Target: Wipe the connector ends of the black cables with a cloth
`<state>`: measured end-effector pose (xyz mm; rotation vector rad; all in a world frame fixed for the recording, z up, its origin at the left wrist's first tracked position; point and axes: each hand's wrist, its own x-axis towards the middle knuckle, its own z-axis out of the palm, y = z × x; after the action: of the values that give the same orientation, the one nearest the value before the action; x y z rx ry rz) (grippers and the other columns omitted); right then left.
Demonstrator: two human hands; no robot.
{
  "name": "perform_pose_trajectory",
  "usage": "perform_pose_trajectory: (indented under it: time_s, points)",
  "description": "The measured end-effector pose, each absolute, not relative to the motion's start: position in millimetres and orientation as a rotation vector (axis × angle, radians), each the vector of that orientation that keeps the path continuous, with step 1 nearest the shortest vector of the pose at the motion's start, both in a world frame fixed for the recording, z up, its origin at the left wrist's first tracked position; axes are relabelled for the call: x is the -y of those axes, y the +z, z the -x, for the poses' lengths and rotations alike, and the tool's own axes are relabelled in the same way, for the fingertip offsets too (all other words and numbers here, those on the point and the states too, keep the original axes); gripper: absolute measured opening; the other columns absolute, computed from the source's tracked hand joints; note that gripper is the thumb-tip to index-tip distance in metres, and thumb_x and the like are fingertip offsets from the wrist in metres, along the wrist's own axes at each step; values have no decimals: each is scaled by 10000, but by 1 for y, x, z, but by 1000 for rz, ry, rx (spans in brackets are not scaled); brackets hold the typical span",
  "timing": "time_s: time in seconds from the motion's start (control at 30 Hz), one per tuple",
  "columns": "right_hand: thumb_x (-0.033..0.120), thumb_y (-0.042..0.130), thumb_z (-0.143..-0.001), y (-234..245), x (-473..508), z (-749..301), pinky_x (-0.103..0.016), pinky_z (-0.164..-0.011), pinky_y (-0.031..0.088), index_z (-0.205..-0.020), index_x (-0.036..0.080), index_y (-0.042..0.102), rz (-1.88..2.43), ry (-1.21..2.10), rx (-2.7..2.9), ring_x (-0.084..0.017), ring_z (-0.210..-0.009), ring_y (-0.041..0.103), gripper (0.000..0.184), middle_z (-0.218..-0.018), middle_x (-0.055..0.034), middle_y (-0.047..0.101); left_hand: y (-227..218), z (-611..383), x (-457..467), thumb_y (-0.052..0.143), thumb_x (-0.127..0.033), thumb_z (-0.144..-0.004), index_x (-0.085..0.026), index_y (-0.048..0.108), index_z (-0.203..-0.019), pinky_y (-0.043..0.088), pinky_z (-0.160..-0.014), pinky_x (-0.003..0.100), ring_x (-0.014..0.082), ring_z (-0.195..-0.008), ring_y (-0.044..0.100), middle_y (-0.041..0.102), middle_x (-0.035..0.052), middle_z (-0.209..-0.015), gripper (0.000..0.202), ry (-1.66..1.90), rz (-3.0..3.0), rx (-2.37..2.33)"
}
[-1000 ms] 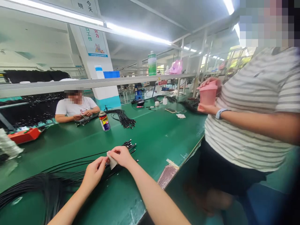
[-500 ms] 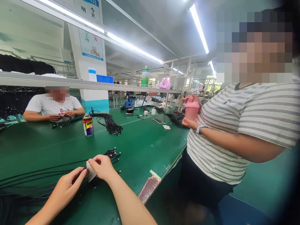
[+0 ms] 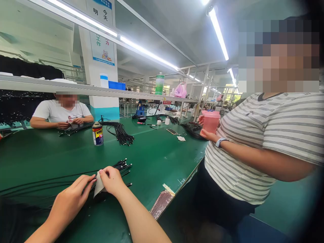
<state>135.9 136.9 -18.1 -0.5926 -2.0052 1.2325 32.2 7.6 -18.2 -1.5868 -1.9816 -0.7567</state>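
Note:
A bundle of thin black cables (image 3: 45,189) lies across the green bench (image 3: 157,155), their plug ends (image 3: 123,165) fanned out to the right. My right hand (image 3: 111,180) pinches a small white cloth (image 3: 98,185) against the cables. My left hand (image 3: 67,204) rests on the cables just left of it, fingers curled toward the cloth and closed on a cable.
A spray can (image 3: 97,134) stands mid-bench beside another cable bundle (image 3: 121,135). A seated person in a white shirt (image 3: 62,113) works at the far left. A standing person in a striped shirt (image 3: 263,148) holds a pink cup (image 3: 210,121) at the bench's right edge. A tape strip (image 3: 160,205) lies at the near edge.
The view has shifted slightly; my hands stay on the cables with the cloth. The standing person has lowered the pink cup a little.

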Motion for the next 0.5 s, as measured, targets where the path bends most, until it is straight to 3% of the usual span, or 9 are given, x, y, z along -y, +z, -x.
perform_pose_trajectory:
  time_s: [0.1,0.23,0.43,0.5]
  points:
    - [320,554,-881,-17,-136,-135,-234,-651,415,-842,154,661,539,1340,1959,-130,-698,559,201,-762,-21,649,-12,-39,-5,321,-443,-961,-222,623,-1012,409,-563,233,146,-727,645,669,-2,-999,377,-712,1562,2007]
    - [340,571,-867,-15,-133,-137,-226,-650,418,-812,149,655,484,1379,1925,-124,-697,552,216,-742,-9,644,-5,-47,-6,389,-457,-928,-220,631,-972,410,-591,224,141,-717,618,668,1,-965,341,-904,1527,2220]
    - [332,612,-823,-13,-132,-140,-242,-691,437,-825,157,662,458,1362,1920,-138,-734,582,183,-781,-20,667,-3,-39,-16,543,-626,-772,-172,654,-816,492,-652,237,187,-730,617,678,47,-790,469,-1711,1561,2393]
    - [317,618,-813,-12,-133,-141,-244,-701,447,-822,157,668,439,1358,1911,-141,-741,589,169,-785,-23,670,-2,-36,-18,582,-686,-705,-157,634,-764,454,-541,228,157,-595,556,629,34,-680,535,-1901,1570,2440]
